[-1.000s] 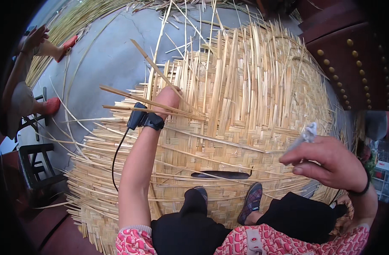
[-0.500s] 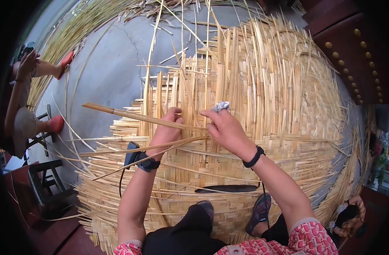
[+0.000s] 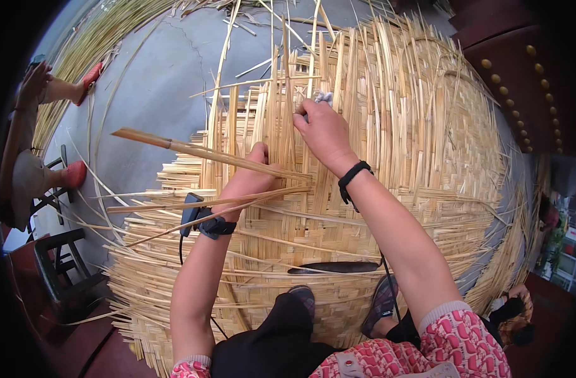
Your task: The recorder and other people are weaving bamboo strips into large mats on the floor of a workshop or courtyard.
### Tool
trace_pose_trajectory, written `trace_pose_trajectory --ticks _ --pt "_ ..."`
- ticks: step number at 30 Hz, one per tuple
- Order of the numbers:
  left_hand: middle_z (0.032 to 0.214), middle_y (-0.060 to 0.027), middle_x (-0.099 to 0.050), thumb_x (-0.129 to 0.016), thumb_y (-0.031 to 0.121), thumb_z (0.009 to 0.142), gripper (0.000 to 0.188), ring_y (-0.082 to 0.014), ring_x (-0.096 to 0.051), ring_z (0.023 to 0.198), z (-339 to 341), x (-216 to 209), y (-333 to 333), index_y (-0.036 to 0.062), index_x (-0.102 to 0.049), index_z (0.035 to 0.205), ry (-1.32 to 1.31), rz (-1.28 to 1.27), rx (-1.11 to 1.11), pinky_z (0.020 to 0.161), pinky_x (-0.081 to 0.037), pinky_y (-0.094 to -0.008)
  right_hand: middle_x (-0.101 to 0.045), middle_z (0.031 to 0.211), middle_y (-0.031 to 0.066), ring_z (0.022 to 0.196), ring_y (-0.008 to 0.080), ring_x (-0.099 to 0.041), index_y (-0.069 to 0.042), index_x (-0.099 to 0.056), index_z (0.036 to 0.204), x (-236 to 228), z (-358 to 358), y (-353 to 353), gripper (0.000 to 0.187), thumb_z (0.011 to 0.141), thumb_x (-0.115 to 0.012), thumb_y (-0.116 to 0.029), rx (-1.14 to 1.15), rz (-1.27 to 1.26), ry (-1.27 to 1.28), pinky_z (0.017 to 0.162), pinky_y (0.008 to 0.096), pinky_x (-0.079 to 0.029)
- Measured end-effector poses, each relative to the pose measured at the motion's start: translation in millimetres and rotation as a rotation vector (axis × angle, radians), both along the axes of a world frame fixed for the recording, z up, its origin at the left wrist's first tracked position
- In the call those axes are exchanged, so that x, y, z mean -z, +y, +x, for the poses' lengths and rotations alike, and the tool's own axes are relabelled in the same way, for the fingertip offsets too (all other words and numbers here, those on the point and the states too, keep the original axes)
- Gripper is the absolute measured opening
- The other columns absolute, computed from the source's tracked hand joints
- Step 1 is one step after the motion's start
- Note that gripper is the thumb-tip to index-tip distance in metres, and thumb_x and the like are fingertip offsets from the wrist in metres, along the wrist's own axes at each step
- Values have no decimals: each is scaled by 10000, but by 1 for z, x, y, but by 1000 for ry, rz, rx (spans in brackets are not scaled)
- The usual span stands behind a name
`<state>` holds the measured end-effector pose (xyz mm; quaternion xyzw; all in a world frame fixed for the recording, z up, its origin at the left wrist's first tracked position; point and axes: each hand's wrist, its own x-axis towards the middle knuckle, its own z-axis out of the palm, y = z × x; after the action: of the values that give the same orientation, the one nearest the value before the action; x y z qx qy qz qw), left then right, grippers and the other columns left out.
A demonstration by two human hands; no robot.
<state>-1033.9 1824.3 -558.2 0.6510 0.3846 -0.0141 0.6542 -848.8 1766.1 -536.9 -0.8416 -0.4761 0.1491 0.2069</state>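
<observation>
A large mat (image 3: pixel 338 233) woven from pale split reed strips spreads under both my hands. My left hand (image 3: pixel 253 176) is low on its left half, fingers curled at the upright strips; what it grips is hidden. Across the back of that hand lies a thick folded-back reed strip (image 3: pixel 174 143), with a thinner reed strip (image 3: pixel 155 206) by the wrist. Farther up, my right hand (image 3: pixel 324 132) is closed, thumb and fingers pinched beside an upright reed strip (image 3: pixel 287 101). Silvery-grey wrapping (image 3: pixel 325 97) shows at its fingers. Whether it holds a strip is unclear.
A long dark flat tool (image 3: pixel 334 268) lies on the mat before my feet. At left are a dark stool (image 3: pixel 67 268) and a seated person's legs in red shoes (image 3: pixel 74 174). Loose reeds (image 3: pixel 92 47) lie at the far left; a studded dark-red panel (image 3: pixel 521 88) stands right.
My right hand has moved away from me up the mat, and its fingers have curled in. My left hand has shifted slightly, staying under the folded-back strip.
</observation>
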Motion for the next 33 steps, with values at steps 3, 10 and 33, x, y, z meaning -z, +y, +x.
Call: trace_pose_trajectory --ticks 3,10,33 --pt "913 -93 -662 -680 169 875 380 -132 -624 795 4 12 11 -58 -540 1146 74 -37 -21 665 -511 -277 -649 955 140 882 328 -655 -80 -577 1076 -5 -7 -10 229 908 -639 -222 163 167 167 741 469 -523" --pt "875 -98 -674 -695 186 854 333 -147 -631 783 10 0 2 -56 -605 1063 10 -164 -71 681 -517 -295 -590 1016 191 859 347 -638 -184 -377 1482 -31 9 5 564 949 -552 -123 113 291 -107 731 434 -539" --pt "1010 -78 -696 -709 -1 865 269 -122 -660 865 -19 46 -9 -15 -621 1118 -267 -334 -176 761 -560 -268 -605 974 159 892 355 -594 -80 -518 1239 -37 -67 -78 377 891 -656 -126 -184 -190 254 778 440 -490"
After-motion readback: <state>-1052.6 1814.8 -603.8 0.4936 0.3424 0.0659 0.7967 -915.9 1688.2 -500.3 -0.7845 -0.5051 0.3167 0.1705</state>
